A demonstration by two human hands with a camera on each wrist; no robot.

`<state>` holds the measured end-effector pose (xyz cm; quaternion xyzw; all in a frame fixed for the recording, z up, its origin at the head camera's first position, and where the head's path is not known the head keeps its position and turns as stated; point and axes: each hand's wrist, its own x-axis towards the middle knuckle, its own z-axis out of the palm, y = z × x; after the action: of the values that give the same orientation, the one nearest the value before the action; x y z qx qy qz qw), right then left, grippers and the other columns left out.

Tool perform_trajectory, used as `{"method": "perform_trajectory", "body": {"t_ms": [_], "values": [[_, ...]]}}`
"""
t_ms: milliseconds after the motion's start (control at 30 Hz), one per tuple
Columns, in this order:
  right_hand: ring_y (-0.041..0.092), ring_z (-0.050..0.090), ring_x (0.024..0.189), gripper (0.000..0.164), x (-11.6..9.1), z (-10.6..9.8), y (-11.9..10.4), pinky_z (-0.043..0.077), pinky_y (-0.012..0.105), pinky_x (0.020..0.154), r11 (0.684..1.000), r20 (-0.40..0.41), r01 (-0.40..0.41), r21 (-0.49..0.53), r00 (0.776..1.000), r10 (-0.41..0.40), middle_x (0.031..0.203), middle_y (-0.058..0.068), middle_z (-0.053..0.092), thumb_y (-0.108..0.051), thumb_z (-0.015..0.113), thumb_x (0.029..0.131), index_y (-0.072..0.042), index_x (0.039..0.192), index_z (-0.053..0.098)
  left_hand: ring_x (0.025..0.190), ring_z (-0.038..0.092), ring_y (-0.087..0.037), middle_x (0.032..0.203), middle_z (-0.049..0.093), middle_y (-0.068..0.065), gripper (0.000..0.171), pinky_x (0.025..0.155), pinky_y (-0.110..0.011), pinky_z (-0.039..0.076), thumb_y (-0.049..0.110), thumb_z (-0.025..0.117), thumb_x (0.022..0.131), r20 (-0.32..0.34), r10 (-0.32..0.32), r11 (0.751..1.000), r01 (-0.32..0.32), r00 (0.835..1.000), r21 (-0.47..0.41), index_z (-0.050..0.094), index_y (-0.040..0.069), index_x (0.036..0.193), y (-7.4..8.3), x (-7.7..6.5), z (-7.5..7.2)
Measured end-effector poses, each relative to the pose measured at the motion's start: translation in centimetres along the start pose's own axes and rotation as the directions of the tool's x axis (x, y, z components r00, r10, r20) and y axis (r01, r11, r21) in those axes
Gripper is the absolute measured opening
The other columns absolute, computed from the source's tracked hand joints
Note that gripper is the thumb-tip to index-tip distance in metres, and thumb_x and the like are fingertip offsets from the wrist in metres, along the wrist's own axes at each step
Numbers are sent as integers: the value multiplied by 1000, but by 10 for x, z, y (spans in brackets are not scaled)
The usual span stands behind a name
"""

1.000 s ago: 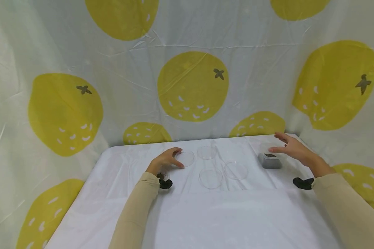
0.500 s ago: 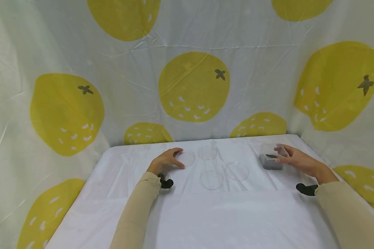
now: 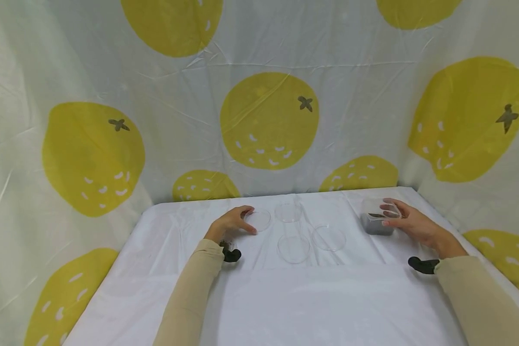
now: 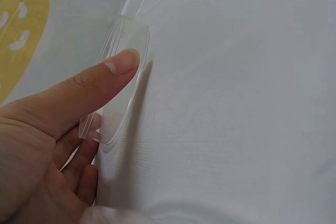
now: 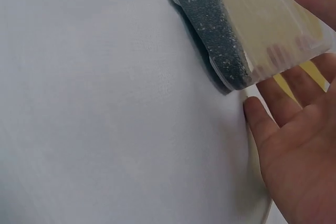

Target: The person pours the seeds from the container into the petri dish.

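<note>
Tabletop (image 3: 320,298) — four dishes (image 3: 258,220), one tub (image 3: 377,227)

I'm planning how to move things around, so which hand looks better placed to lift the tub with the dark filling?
The right hand, probably: it grips the tub from the side, around its clear wall. The left hand is well away from it, holding a clear round dish.

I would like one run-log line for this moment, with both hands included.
left hand: holds clear round dish | right hand: holds clear container with dark grains | between hands: three other clear dishes
</note>
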<state>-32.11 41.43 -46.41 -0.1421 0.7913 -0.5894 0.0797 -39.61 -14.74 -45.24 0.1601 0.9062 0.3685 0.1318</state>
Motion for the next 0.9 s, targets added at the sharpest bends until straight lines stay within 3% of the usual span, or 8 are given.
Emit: {"method": "perform_trajectory", "body": {"t_ms": [100, 367, 500, 600, 900], "values": [[47, 18, 146, 71, 1, 2, -2, 42, 12, 92, 1000, -30, -10, -5, 999, 10, 160, 27, 23, -8, 67, 101, -15, 159, 26, 146, 38, -27, 155, 48, -11, 87, 121, -45, 25, 22, 95, 76, -2, -1, 1000, 1, 1000, 6, 53, 9, 151, 0, 0, 0], [47, 22, 147, 82, 15, 9, -24, 42, 16, 91, 995, -74, -30, -99, 997, 22, 161, 30, 25, -19, 68, 102, -2, 163, 15, 146, 38, -26, 155, 49, -11, 87, 121, -43, 26, 20, 96, 75, -9, 7, 1000, -7, 1000, 1, 54, 8, 150, 2, 2, 0], [47, 25, 147, 83, 28, 19, -39, 38, 42, 108, 991, -56, -20, -129, 998, 13, 160, 28, 29, -20, 70, 101, -1, 163, 17, 146, 38, -26, 155, 49, -11, 87, 121, -43, 26, 20, 96, 76, -11, 1, 1000, 0, 1000, 18, 53, 8, 150, 2, 1, -1], [48, 25, 147, 84, 39, 29, -49, 29, 62, 112, 992, -39, 3, -129, 999, -8, 158, 28, 31, -18, 71, 100, -3, 163, 19, 146, 37, -27, 155, 49, -11, 87, 121, -44, 25, 20, 95, 76, -13, 0, 1000, 0, 1000, 20, 53, 8, 150, 1, 0, -1], [45, 30, 145, 85, 70, 62, -73, 27, 60, 114, 995, -4, 55, -89, 998, -55, 157, 28, 34, -11, 74, 97, -3, 164, 22, 145, 39, -26, 154, 49, -12, 86, 121, -44, 25, 21, 95, 76, -3, 20, 1000, -20, 1000, -1, 53, 8, 150, -1, 1, -1]]}}
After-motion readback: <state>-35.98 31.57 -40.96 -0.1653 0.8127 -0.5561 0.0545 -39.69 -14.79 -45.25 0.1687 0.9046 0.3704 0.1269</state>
